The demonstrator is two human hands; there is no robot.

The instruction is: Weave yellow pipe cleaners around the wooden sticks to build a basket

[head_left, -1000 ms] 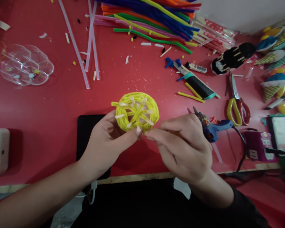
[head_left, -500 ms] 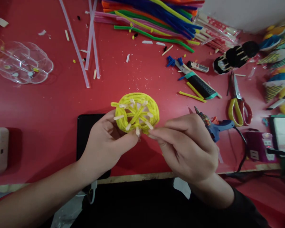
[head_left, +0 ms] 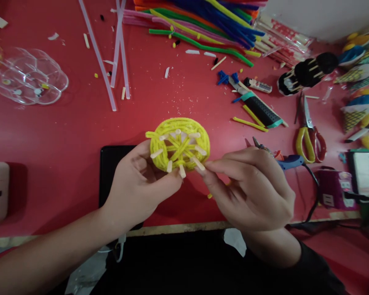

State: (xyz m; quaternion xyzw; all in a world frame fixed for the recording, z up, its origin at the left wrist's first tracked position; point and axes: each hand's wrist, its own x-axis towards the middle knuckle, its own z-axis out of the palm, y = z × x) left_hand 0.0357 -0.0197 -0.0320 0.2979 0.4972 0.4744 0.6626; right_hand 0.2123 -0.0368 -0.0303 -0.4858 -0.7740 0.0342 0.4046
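Tilted above the red table is a round yellow pipe-cleaner weaving (head_left: 180,123), wound in rings around several pale wooden sticks (head_left: 199,164) whose ends stick out like spokes. Yellow strands cross at its middle. My left hand (head_left: 141,176) is closed on its left and lower edge, thumb in front and fingers behind. At the lower right edge my right hand (head_left: 249,184) pinches, thumb against forefinger, beside one stick end. A yellow pipe cleaner end (head_left: 209,196) shows below that hand; its length is mostly hidden by the fingers.
Colourful pipe cleaners (head_left: 197,24) lie at the back. To the right are a utility knife (head_left: 261,108), scissors (head_left: 307,135), a partly hidden glue gun (head_left: 290,162) and a purple power socket (head_left: 332,188). Glue sticks (head_left: 98,57) and a clear tray (head_left: 33,78) sit left; a black flat device (head_left: 110,164) lies under my left hand.
The yellow weaving has shifted slightly right and turned a little. My right hand has moved a little to the right, and a yellow pipe cleaner end now shows below it.
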